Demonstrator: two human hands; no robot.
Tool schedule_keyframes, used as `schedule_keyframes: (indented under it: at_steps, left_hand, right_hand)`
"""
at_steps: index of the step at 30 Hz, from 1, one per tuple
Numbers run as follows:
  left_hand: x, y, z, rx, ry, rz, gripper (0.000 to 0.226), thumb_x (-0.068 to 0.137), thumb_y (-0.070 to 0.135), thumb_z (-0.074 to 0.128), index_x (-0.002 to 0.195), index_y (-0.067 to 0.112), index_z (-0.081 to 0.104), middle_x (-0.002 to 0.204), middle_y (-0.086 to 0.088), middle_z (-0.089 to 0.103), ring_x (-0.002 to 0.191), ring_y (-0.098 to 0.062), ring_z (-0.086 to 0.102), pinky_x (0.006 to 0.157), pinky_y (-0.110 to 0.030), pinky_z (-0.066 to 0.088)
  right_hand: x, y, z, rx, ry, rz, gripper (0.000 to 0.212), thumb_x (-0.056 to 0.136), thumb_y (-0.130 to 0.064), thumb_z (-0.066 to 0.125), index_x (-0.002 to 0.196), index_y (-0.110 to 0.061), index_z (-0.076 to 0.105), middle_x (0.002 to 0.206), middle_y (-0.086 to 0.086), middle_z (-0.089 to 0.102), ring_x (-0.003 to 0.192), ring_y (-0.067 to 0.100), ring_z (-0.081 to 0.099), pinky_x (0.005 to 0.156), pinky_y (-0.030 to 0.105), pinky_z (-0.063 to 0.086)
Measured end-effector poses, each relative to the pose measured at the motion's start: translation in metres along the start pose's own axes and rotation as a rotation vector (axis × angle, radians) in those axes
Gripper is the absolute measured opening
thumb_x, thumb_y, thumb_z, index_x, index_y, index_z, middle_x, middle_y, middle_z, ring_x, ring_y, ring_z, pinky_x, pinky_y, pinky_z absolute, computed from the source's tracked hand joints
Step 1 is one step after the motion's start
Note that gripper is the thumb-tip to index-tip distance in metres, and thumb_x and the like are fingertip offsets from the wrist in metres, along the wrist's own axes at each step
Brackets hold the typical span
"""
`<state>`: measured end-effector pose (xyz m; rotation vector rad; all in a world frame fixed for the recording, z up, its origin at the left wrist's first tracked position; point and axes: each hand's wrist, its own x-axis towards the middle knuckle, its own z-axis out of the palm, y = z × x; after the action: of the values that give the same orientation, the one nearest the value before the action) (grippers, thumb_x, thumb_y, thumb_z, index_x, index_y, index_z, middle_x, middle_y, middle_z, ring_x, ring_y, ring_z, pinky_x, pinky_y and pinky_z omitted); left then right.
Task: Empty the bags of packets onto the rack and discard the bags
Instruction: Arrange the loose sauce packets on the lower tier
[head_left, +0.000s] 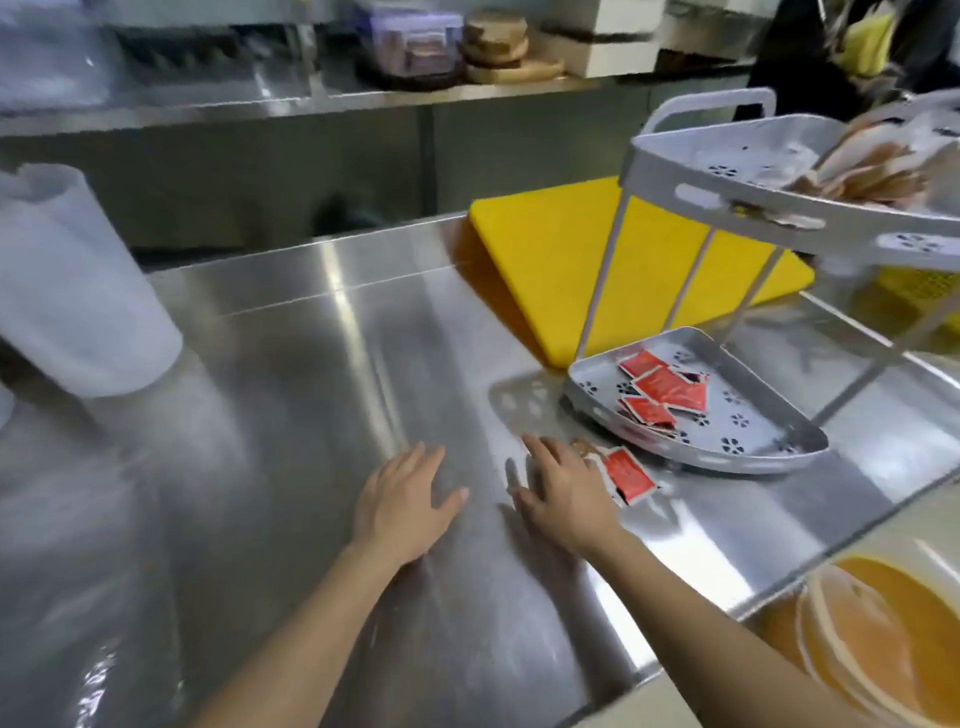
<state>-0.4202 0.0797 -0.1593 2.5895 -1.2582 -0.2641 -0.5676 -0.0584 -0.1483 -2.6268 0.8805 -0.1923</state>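
Lying just beside right hand (563, 499) fingers (543, 452): red packet (628, 475).

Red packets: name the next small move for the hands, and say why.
Probably pick up the stray red packet with the right hand and drop it into the lower rack tray. It lies on the steel counter just outside the tray, where other packets already sit.

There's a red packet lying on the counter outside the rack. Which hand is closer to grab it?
The right hand. The stray red packet lies just beside its fingers, next to the rack's lower tray. The left hand rests flat farther away.
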Motion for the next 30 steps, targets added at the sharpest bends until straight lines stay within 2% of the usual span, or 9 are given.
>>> schedule_keyframes:
  at_steps: [7,11,15,18,22,24,26,28,30]
  left_hand:
    - [0.005,0.062,0.049,0.051,-0.014,0.105,0.067,0.088,0.058,0.036,0.145,0.026,0.026,0.157,-0.004,0.018,0.144,-0.020,0.014,0.116,-0.035,0.012]
    - [-0.001,0.061,0.060,0.084,0.047,0.100,0.067,0.090,0.061,0.028,0.147,0.028,0.020,0.158,-0.003,0.013,0.146,-0.019,0.008,0.117,-0.034,0.003]
    - [-0.002,0.058,0.063,0.104,0.061,0.099,0.067,0.089,0.063,0.023,0.147,0.030,0.018,0.158,0.000,0.013,0.146,-0.016,0.007,0.116,-0.032,0.000]
    - [-0.002,0.057,0.065,0.103,0.064,0.091,0.067,0.088,0.064,0.022,0.146,0.031,0.019,0.158,0.001,0.015,0.146,-0.017,0.009,0.116,-0.032,0.000]
    - [-0.002,0.056,0.066,0.120,0.076,0.097,0.070,0.086,0.066,0.014,0.146,0.030,0.021,0.157,0.000,0.017,0.145,-0.017,0.011,0.115,-0.032,-0.001]
    - [-0.001,0.056,0.065,0.125,0.079,0.105,0.068,0.087,0.065,0.016,0.145,0.029,0.024,0.157,-0.002,0.019,0.145,-0.018,0.013,0.116,-0.033,0.002]
    - [-0.002,0.057,0.064,0.118,0.079,0.105,0.066,0.088,0.063,0.022,0.144,0.028,0.028,0.157,-0.003,0.021,0.145,-0.019,0.014,0.117,-0.035,0.005]
    - [-0.003,0.058,0.062,0.105,0.083,0.108,0.064,0.089,0.062,0.025,0.143,0.028,0.029,0.157,-0.003,0.021,0.145,-0.018,0.014,0.117,-0.035,0.005]
    - [-0.004,0.058,0.061,0.100,0.089,0.108,0.064,0.089,0.061,0.025,0.144,0.029,0.027,0.157,-0.001,0.019,0.144,-0.017,0.013,0.117,-0.034,0.004]
  right_hand:
    - [-0.039,0.065,-0.005,-0.028,0.013,0.129,0.061,0.081,-0.047,0.057,0.134,-0.022,0.041,0.142,0.003,0.043,0.130,0.024,0.037,0.100,0.039,0.029]
    - [-0.035,0.073,-0.004,0.005,0.040,0.180,0.060,0.068,-0.049,0.070,0.114,-0.012,0.054,0.119,0.009,0.055,0.113,0.030,0.046,0.089,0.036,0.031]
    - [-0.029,0.074,-0.002,0.087,0.047,0.293,0.061,0.063,-0.052,0.073,0.105,-0.012,0.052,0.110,0.008,0.059,0.106,0.028,0.048,0.083,0.034,0.030]
    - [-0.024,0.073,-0.008,0.256,0.039,0.341,0.057,0.060,-0.044,0.079,0.099,-0.014,0.049,0.103,0.007,0.059,0.095,0.027,0.054,0.068,0.030,0.033]
    - [-0.007,0.065,-0.026,0.398,0.054,0.287,0.052,0.060,-0.038,0.081,0.087,-0.018,0.042,0.085,-0.001,0.050,0.073,0.018,0.045,0.054,0.029,0.027]
    - [0.004,0.059,-0.034,0.449,0.055,0.246,0.054,0.059,-0.038,0.082,0.091,-0.017,0.045,0.088,-0.002,0.050,0.076,0.017,0.047,0.059,0.029,0.033]
    - [0.014,0.055,-0.036,0.462,0.007,0.195,0.060,0.060,-0.039,0.082,0.103,-0.013,0.049,0.099,0.000,0.051,0.091,0.019,0.052,0.074,0.032,0.041]
    - [0.021,0.056,-0.035,0.368,-0.065,0.149,0.063,0.067,-0.040,0.077,0.115,-0.007,0.051,0.114,0.008,0.052,0.107,0.025,0.052,0.091,0.037,0.043]
    - [0.026,0.060,-0.032,0.208,-0.096,0.130,0.058,0.075,-0.037,0.071,0.121,-0.008,0.051,0.124,0.013,0.050,0.117,0.030,0.046,0.098,0.037,0.038]
